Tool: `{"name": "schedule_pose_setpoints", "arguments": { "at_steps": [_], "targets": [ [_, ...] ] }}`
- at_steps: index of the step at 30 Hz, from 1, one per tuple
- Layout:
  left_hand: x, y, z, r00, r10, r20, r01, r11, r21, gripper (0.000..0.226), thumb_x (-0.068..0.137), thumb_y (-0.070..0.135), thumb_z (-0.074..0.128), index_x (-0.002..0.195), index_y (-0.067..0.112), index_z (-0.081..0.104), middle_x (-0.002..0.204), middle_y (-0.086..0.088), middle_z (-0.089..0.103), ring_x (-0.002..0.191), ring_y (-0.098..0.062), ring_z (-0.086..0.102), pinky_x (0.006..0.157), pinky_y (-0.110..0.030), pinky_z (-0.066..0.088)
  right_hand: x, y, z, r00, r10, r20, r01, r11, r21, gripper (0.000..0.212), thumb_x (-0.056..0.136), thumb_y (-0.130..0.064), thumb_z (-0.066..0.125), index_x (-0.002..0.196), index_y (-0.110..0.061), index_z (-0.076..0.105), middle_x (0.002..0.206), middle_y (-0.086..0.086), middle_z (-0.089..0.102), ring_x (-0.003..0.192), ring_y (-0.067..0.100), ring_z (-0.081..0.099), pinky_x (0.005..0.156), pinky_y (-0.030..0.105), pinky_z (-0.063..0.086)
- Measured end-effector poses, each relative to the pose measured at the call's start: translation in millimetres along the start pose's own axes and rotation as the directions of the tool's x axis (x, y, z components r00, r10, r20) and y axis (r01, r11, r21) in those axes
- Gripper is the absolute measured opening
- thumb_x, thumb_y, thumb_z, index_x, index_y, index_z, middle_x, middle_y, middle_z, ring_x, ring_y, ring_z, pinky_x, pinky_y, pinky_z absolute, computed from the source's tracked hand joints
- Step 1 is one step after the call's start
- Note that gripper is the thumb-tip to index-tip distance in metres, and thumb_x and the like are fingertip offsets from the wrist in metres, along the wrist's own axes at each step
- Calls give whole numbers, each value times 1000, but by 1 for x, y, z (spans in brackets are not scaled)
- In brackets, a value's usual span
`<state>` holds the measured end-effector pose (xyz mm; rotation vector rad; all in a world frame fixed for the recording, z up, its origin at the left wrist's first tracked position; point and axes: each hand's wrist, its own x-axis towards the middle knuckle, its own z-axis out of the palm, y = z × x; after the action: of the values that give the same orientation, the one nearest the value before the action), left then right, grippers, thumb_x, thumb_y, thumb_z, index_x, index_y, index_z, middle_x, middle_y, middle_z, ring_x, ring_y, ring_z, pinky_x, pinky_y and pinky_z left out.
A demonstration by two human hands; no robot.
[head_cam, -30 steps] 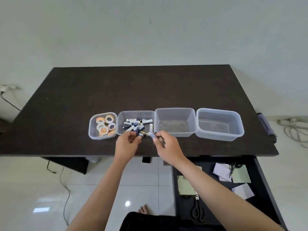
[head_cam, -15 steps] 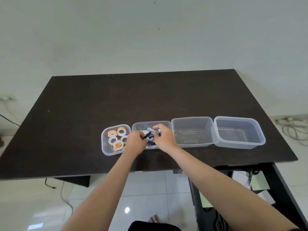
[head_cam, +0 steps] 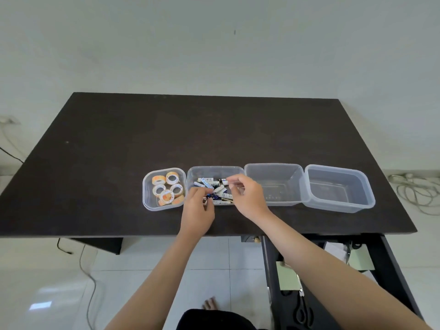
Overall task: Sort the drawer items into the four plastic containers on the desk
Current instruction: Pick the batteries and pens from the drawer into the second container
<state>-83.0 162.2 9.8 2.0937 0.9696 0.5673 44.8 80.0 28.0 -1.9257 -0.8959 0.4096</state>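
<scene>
Four clear plastic containers stand in a row near the desk's front edge. The leftmost container (head_cam: 145, 196) holds several tape rolls (head_cam: 167, 189). The second container (head_cam: 214, 170) holds several batteries (head_cam: 212, 183). The third container (head_cam: 273, 167) and the fourth container (head_cam: 340, 208) hold nothing. My left hand (head_cam: 197, 211) is at the second container's front wall, fingertips down among the batteries; whether it grips one is hidden. My right hand (head_cam: 248, 197) hovers over that container's right side with fingers loosely apart and nothing in them.
The dark desk (head_cam: 166, 129) stretches behind the containers. An open drawer (head_cam: 270, 270) below right holds pale green notes (head_cam: 289, 279), white paper (head_cam: 334, 250) and scissors (head_cam: 303, 313). Cables (head_cam: 414, 189) lie on the floor at right, and another cable (head_cam: 88, 282) at left.
Both hands carried batteries from the desk's front edge to over the second container. The right hand's fingers have since spread and no longer pinch a battery.
</scene>
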Motion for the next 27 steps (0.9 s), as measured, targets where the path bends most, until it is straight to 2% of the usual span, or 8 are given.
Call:
{"name": "schedule_pose_setpoints", "arguments": {
  "at_steps": [3,5,11,16,19,23,25,27],
  "targets": [
    [-31,8,18,998,64,-29,-65,997,-47,20,87,2,57,104,7,65,101,0,58,84,-11,59,75,-12,45,-26,12,-23,992,-121,-23,120,992,-32,13,88,-6,59,95,-10,69,83,-5,64,69,4,56,65,7,43],
    [-52,12,37,995,100,-11,-100,993,-63,19,85,1,58,102,6,66,98,0,59,82,-8,59,74,-9,46,-47,27,-40,987,-160,35,162,984,-75,11,88,-11,61,95,-12,69,82,-7,63,65,6,55,61,12,45],
    [-123,33,107,987,48,151,-39,997,-64,19,88,4,54,102,9,65,98,2,57,81,-7,58,77,-21,51,-114,96,-97,969,-56,239,116,962,-247,12,90,-24,57,93,-20,67,81,-9,63,64,1,52,60,26,49],
    [-171,61,165,941,-70,330,82,996,-23,27,89,9,51,115,10,60,111,0,55,99,-13,58,89,-22,49,-165,158,-139,918,77,388,79,925,-371,15,90,-29,53,94,-22,65,88,-7,64,75,8,57,64,30,49],
    [-187,68,199,847,-188,498,141,981,131,45,89,17,53,133,10,45,137,-5,41,122,-19,48,103,-26,40,-186,189,-154,873,181,452,48,892,-449,18,91,-26,51,101,-17,62,100,0,61,91,19,58,68,30,44],
    [-198,71,235,739,-364,567,206,923,324,63,89,20,55,144,10,25,154,-13,11,142,-32,21,112,-37,31,-205,227,-166,807,274,523,54,848,-528,20,90,-22,49,107,-13,58,108,5,53,101,25,55,76,35,47],
    [-199,71,249,704,-456,545,244,875,417,69,89,15,57,146,14,18,156,-15,0,142,-35,19,108,-39,37,-209,244,-174,804,288,521,52,838,-543,23,91,-22,50,111,-13,59,110,5,50,102,24,54,78,33,48],
    [-200,69,260,680,-516,521,259,833,488,75,88,12,57,147,18,13,157,-16,-13,138,-34,30,97,-36,45,-209,258,-183,820,281,499,53,830,-555,25,90,-22,51,112,-14,60,111,4,49,104,23,52,80,33,49]
  ]
}}
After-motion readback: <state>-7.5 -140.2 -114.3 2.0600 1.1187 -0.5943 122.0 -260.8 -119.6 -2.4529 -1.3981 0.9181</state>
